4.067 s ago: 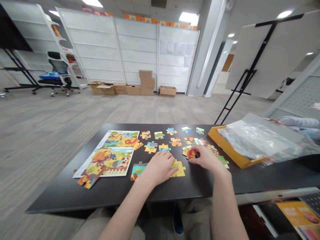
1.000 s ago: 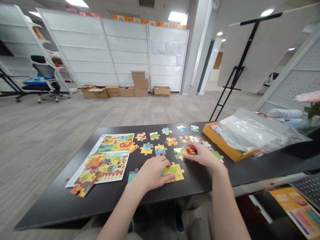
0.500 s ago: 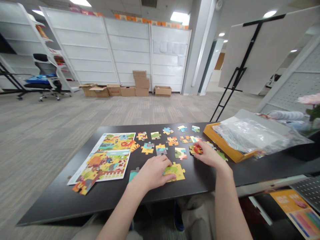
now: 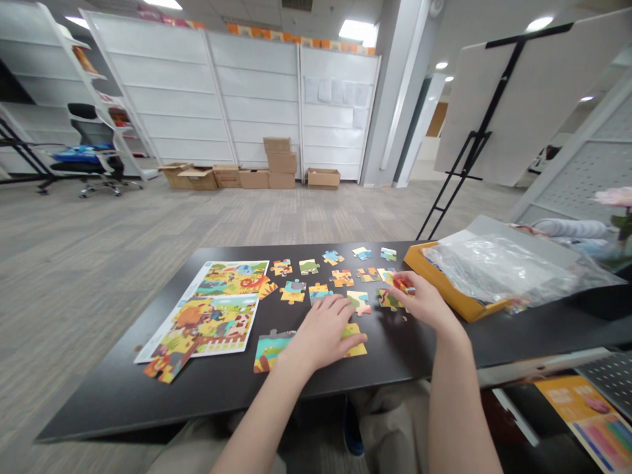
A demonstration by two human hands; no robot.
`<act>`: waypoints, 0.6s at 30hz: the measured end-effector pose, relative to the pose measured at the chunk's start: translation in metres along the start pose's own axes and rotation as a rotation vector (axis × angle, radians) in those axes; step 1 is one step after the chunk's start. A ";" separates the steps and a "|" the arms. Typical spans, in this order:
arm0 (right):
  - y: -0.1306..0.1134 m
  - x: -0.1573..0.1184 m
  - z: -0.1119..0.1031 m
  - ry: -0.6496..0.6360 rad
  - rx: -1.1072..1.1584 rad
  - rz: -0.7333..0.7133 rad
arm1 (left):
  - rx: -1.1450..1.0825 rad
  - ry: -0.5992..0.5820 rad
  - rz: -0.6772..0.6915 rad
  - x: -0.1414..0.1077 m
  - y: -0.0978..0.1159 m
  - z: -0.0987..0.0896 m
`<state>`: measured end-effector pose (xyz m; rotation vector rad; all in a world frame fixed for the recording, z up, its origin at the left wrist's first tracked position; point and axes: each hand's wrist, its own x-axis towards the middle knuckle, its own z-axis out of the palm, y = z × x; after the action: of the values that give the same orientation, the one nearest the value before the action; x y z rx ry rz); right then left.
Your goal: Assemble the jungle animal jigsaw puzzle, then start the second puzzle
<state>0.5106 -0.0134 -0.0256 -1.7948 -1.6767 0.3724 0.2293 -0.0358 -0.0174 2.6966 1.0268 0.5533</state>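
Note:
My left hand [image 4: 320, 332] lies flat on the black table [image 4: 99, 408], its fingers over a yellow jigsaw piece [image 4: 355, 342] and close to a multicoloured piece [image 4: 359, 303]. A teal-and-yellow piece [image 4: 270, 351] sits just left of that hand. My right hand [image 4: 424, 303] pinches a red-and-yellow piece [image 4: 402, 284] between its fingertips, just above a green-and-yellow piece [image 4: 390, 300]. Several loose pieces [image 4: 309, 266] lie spread across the far side of the table. A printed picture sheet [image 4: 222, 309] lies to the left, with a few pieces on its edges.
An orange box [image 4: 444, 280] holding a clear plastic bag [image 4: 498, 266] stands at the table's right end. The table's near edge runs below my forearms. A printed booklet [image 4: 587, 415] lies lower right, and a pink flower [image 4: 615, 196] stands beyond the box.
My right hand has moved up and right, carrying the red-and-yellow piece. My left hand has slid right over the yellow piece, leaving the teal-and-yellow piece more exposed.

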 end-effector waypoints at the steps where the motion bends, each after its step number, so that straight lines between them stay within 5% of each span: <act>1: 0.001 0.001 0.003 -0.006 0.063 0.001 | 0.002 0.000 -0.002 0.004 0.003 0.004; 6: 0.015 0.007 0.013 -0.014 0.151 0.077 | 0.014 -0.021 -0.028 0.012 0.008 0.011; 18: 0.007 0.022 0.012 -0.050 -0.294 0.031 | 0.019 -0.026 -0.022 0.005 0.008 0.004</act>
<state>0.5124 0.0109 -0.0343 -2.0388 -1.8158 0.1913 0.2395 -0.0389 -0.0171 2.6977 1.0588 0.5054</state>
